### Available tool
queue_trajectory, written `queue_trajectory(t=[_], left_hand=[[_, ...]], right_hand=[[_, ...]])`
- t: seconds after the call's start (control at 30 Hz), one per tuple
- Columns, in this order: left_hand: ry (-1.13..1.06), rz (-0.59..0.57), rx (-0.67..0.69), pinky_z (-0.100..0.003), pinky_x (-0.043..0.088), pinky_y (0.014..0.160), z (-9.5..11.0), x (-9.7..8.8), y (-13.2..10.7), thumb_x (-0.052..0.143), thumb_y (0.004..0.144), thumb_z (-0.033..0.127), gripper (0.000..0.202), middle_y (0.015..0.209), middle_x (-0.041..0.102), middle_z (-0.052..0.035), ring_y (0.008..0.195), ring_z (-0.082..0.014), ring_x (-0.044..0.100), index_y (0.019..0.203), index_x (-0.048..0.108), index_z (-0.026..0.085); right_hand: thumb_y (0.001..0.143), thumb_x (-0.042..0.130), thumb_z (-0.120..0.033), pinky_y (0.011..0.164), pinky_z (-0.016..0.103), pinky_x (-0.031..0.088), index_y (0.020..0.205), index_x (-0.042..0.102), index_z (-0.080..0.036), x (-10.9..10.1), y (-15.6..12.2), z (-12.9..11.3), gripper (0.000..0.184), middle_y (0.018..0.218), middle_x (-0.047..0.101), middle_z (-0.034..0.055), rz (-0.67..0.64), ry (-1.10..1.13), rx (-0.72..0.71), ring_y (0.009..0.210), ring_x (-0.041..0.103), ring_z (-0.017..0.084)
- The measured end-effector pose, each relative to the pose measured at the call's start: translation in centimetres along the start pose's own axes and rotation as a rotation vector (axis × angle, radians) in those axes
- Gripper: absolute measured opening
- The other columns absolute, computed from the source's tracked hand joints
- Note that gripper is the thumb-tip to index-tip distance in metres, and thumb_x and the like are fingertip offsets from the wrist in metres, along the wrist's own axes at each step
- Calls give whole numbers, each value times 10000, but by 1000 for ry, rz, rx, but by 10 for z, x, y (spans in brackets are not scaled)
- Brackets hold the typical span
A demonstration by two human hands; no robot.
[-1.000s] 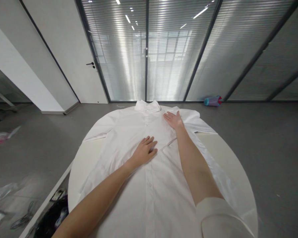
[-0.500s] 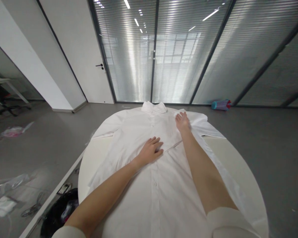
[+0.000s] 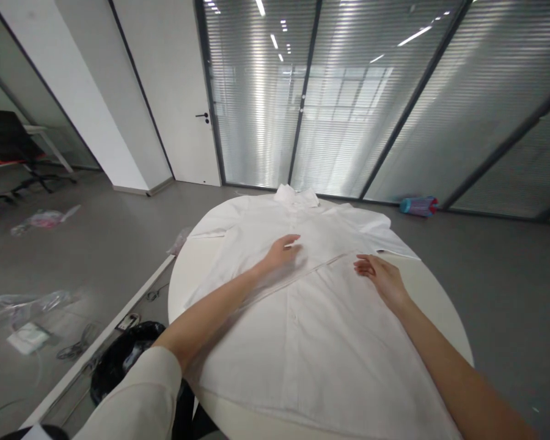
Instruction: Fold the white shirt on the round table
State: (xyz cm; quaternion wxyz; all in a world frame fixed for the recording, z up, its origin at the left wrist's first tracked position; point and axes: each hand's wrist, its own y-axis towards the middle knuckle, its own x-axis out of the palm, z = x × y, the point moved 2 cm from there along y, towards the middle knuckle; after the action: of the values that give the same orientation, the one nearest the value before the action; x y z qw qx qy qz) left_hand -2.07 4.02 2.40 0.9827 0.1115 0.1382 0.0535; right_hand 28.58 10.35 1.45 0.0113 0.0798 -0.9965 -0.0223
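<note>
A white button-up shirt (image 3: 330, 342) lies spread face up, its collar (image 3: 296, 195) at the far end and its short sleeves out to the sides. A long diagonal crease crosses its middle. Over the chest, left of centre, is my left hand (image 3: 279, 253), slightly blurred, with thumb and fingers apart and nothing in it. My right hand (image 3: 385, 278) hovers by the shirt's right side below the sleeve, its fingers loosely bent and holding nothing. Whether either hand touches the cloth, I cannot tell. Beneath the shirt is a round white table (image 3: 183, 275).
A black-lined bin (image 3: 105, 366) stands left of the table. Plastic wrapping (image 3: 41, 302), a white box (image 3: 28, 337) and cables (image 3: 76, 349) lie on the floor there. A blue and red bundle (image 3: 418, 206) rests by the glass wall. An office chair (image 3: 9, 137) stands far left.
My right hand has come off the upper right chest, back toward me and to the right. My left hand has shifted slightly away from me. The diagonal crease shows longer; the view has turned a little.
</note>
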Motion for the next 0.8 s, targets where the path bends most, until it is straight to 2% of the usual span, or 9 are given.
queue_trajectory(t=[0.07,0.1,0.23,0.33,0.4,0.47,0.6,0.7,0.8], left_hand=[[-160,80,-76,-422,532,978,7,-31,6,565,920,258,343,1248,668,-163,1110,-233,669,1249,587,168],[-319,152,-140,-396,547,951,9,-51,6,573,921,255,342,1212,678,-159,1050,-214,687,1251,573,166],[-923,601,-405,-313,590,821,11,-133,-17,574,942,273,354,1106,682,-147,908,-190,704,1285,519,202],[-1029,744,-492,-322,608,747,5,-174,-46,437,999,325,439,1211,615,-187,933,-212,702,1419,360,222],[-1051,784,-518,-334,613,713,-2,-189,-61,364,1019,359,485,1288,553,-215,966,-229,700,1474,253,231],[-1080,809,-529,-345,614,692,-8,-197,-70,329,1026,406,505,1324,515,-227,1002,-249,696,1489,215,241],[-1128,810,-492,-369,617,695,-15,-203,-70,339,1014,467,477,1323,521,-205,1050,-269,687,1447,299,269],[-1157,799,-450,-340,614,693,-16,-205,-64,362,1008,447,435,1344,499,-213,1058,-266,686,1391,391,244],[-1133,835,-422,-312,609,681,-17,-210,-57,383,999,438,430,1375,460,-217,1030,-251,694,1377,426,238]], right_hand=[[748,743,-620,623,271,556,914,746,-194,-6,-9,2,457,783,730,61,31,19,-27,685,672,161],[743,745,-619,621,267,549,915,746,-198,-7,-12,1,455,772,723,56,48,31,-34,679,665,156],[739,745,-597,606,269,530,893,737,-206,-10,-14,-7,421,732,693,45,88,81,-44,653,638,147],[732,742,-574,569,263,512,881,735,-204,-16,-10,-7,399,710,659,39,98,128,9,633,619,143],[738,727,-555,547,259,504,873,733,-205,-23,-7,-6,375,702,633,31,113,160,40,624,605,140],[745,716,-538,533,256,499,866,730,-206,-30,-4,-5,354,696,611,26,129,191,49,621,592,138],[747,726,-530,523,251,493,859,734,-203,-36,-2,-7,347,696,590,27,155,223,61,623,568,135],[734,738,-534,512,243,485,846,740,-193,-35,-3,-9,359,701,584,29,172,234,89,619,553,130],[725,745,-531,511,234,480,847,743,-182,-34,-4,-9,370,699,583,29,183,239,109,613,547,123]])
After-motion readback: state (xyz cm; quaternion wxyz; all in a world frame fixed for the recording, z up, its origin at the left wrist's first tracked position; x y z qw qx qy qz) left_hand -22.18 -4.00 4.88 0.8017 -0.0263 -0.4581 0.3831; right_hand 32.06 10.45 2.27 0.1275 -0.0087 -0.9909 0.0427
